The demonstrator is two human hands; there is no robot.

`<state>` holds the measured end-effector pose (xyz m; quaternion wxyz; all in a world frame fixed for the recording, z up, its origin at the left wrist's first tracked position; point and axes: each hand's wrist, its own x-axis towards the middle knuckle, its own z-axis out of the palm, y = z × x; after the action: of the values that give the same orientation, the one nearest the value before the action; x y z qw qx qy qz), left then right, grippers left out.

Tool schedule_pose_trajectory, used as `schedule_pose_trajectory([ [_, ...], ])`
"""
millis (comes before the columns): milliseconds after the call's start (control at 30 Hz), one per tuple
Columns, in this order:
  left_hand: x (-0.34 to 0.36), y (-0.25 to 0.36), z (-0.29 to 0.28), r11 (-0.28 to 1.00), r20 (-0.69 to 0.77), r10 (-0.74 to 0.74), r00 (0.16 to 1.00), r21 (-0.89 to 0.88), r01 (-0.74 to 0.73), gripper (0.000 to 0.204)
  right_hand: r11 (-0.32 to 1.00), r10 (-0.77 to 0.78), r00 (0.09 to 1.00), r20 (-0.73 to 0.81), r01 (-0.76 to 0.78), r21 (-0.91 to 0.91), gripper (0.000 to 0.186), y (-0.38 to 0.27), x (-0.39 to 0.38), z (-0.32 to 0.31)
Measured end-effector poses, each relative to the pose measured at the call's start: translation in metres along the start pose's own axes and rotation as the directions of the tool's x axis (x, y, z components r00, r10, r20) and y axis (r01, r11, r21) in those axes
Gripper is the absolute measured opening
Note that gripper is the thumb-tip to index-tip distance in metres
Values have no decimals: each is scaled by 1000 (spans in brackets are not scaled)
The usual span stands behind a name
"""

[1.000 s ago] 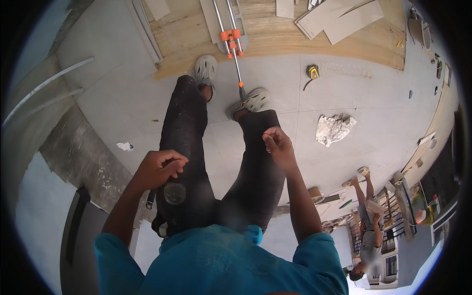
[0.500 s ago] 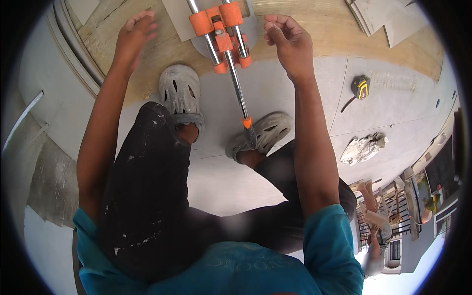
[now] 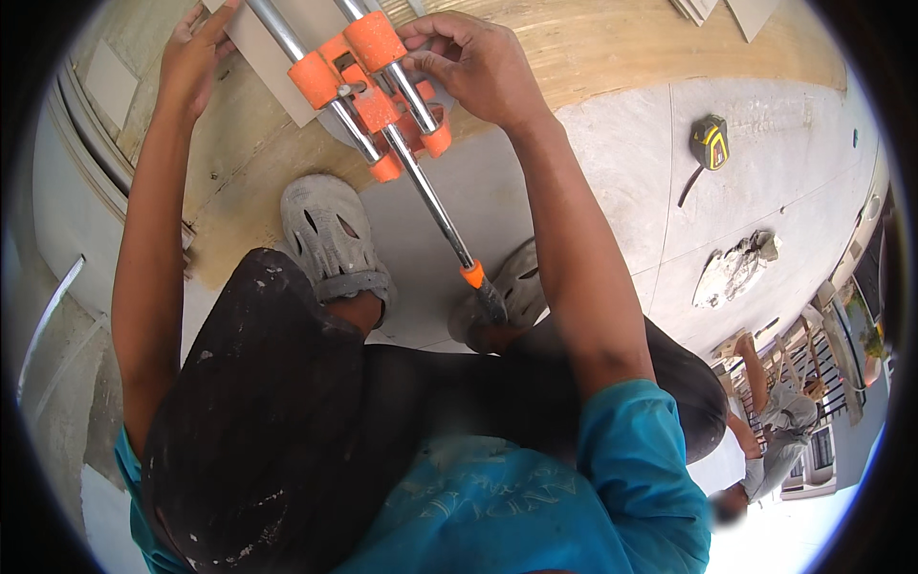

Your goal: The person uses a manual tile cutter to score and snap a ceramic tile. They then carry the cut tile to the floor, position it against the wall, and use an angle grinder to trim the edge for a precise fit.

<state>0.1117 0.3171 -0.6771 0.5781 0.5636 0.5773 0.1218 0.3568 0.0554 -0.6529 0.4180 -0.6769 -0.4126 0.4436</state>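
**Reached down from above the dark trousers (image 3: 268, 411) to the tile cutter (image 3: 375, 110) since a second ago**

Got left hand (image 3: 194, 65) up at the edge of a beige tile (image 3: 256, 40), fingers stretched out and slightly spread. Can't tell if gripping it or just resting there. Right hand (image 3: 483, 72) right beside the orange carriage (image 3: 376, 40), on its right side, thumb and fingers curled toward each other. Can't tell about a real grasp from this angle.

As for the cutter: just ahead of the feet, with chrome rails running up past the top edge, over the beige tile. Chrome lever (image 3: 430, 199) slanting back down, dark grip ending in front of the right clog (image 3: 526, 287).

Off to the right on the pale floor: black-and-yellow tape measure (image 3: 710, 143), then a crumpled whitish sheet (image 3: 736, 268). Also spotted another person (image 3: 789, 416) at lower right, well apart from all this.
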Motion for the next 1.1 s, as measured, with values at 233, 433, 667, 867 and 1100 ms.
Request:
schedule_pose_trajectory([
  [233, 10, 15, 13, 996, -42, 81, 996, -22, -82, 101, 986, 94, 995, -11, -92, 142, 24, 0, -4, 6],
  [433, 19, 18, 11, 995, -4, 89, 996, -35, -89, 95, 989, -122, 987, -100, 113, -91, 29, 14, 0, 13],
  [667, 16, 29, 25, 983, -70, 15, 997, -183, -28, 71, 979, -163, 984, -66, 153, -135, 27, 22, 0, 15],
  [867, 25, 33, 48, 944, -205, -58, 977, -330, -13, 58, 955, -278, 957, -80, 266, -132, 37, 14, 1, 1],
  [1100, 1, 49, 62, 979, -200, 81, 976, -168, -115, 40, 943, -288, 956, -53, 274, -188, 33, 13, 2, 7],
])
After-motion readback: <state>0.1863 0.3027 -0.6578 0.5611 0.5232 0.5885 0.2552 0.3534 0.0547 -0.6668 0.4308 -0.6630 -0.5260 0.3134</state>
